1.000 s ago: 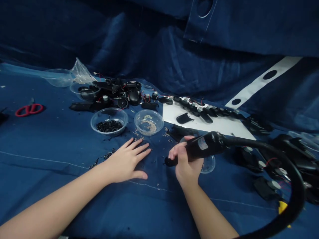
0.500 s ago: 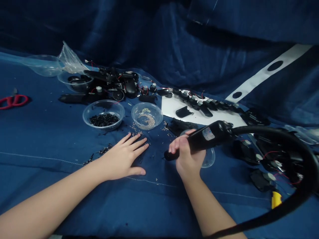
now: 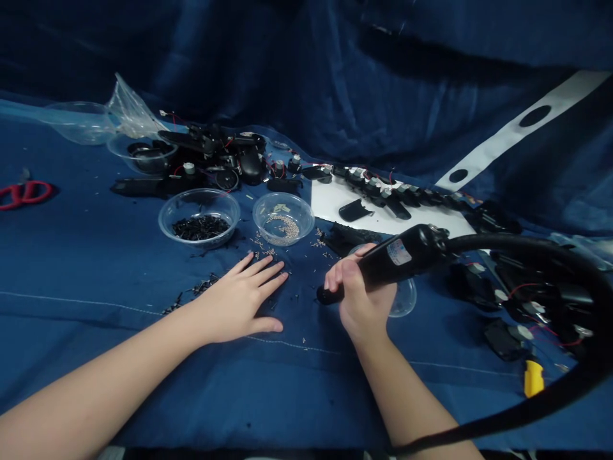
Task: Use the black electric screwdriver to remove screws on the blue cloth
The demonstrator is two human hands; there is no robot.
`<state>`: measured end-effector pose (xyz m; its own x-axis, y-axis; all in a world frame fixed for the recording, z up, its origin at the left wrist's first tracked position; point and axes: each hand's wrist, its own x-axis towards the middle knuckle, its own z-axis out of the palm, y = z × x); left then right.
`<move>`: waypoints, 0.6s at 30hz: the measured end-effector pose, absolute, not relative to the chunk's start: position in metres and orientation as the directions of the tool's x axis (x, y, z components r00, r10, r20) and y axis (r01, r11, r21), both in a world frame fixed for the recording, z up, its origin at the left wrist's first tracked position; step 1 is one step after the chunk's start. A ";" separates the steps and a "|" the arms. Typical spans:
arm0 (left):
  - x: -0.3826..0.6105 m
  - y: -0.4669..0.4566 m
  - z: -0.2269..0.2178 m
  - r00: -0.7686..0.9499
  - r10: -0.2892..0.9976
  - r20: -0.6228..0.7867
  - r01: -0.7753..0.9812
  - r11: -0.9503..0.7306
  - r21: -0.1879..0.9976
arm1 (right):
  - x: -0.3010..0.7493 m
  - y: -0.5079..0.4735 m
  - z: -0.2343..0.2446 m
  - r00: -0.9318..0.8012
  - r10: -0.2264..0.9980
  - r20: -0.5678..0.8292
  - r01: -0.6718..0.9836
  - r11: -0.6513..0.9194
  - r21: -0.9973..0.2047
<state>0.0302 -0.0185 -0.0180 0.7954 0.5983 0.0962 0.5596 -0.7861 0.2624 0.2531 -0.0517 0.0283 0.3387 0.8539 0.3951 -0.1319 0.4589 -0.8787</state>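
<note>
The right hand (image 3: 361, 294) is in the lower middle of the frame, and its grip is closed around a black corded rotary tool (image 3: 397, 255). The tip of this tool points left, just above the blue cloth (image 3: 96, 364). Behind the hand there is a clear plastic cup (image 3: 406, 299). The left hand (image 3: 237, 303) lies flat on the cloth with the grip open and the fingers spread, near many small metal pieces. Above it are a clear bowl of black screws (image 3: 198, 218) and a clear bowl of small metal pieces (image 3: 282, 218). At upper right, black parts with red wires lie along a white board (image 3: 431, 220). Red scissors (image 3: 23, 194) lie at the left edge.
</note>
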 end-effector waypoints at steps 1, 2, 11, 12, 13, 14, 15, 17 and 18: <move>0.030 -0.018 -0.018 0.796 0.597 0.098 0.558 -0.788 0.261 | 0.253 -0.052 0.028 0.336 0.857 0.391 -0.136 0.455 -0.880; 0.030 -0.018 -0.018 0.798 0.596 0.096 0.558 -0.789 0.258 | 0.253 -0.052 0.028 0.334 0.860 0.387 -0.139 0.451 -0.882; 0.031 -0.019 -0.017 0.799 0.592 0.106 0.555 -0.794 0.247 | 0.254 -0.052 0.028 0.302 0.872 0.385 -0.149 0.442 -0.885; 0.031 -0.019 -0.017 0.801 0.590 0.106 0.554 -0.796 0.244 | 0.254 -0.052 0.028 0.296 0.872 0.389 -0.147 0.444 -0.884; 0.030 -0.019 -0.017 0.802 0.588 0.105 0.553 -0.798 0.242 | 0.254 -0.052 0.028 0.291 0.873 0.391 -0.146 0.444 -0.884; 0.030 -0.019 -0.016 0.803 0.586 0.103 0.552 -0.799 0.239 | 0.255 -0.052 0.029 0.286 0.874 0.392 -0.144 0.444 -0.884; 0.029 -0.019 -0.015 0.805 0.584 0.103 0.551 -0.800 0.236 | 0.255 -0.052 0.029 0.280 0.876 0.394 -0.143 0.444 -0.885; 0.029 -0.018 -0.012 0.812 0.573 0.108 0.539 -0.809 0.235 | 0.256 -0.052 0.030 0.265 0.877 0.401 -0.135 0.446 -0.885; 0.029 -0.018 -0.010 0.817 0.566 0.114 0.531 -0.814 0.236 | 0.256 -0.052 0.030 0.257 0.876 0.407 -0.131 0.449 -0.884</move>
<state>0.0286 -0.0180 -0.0099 0.8168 0.5655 0.1139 0.5306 -0.8140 0.2361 0.2561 -0.0520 0.0300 0.2570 0.8763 0.4074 -0.1310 0.4493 -0.8837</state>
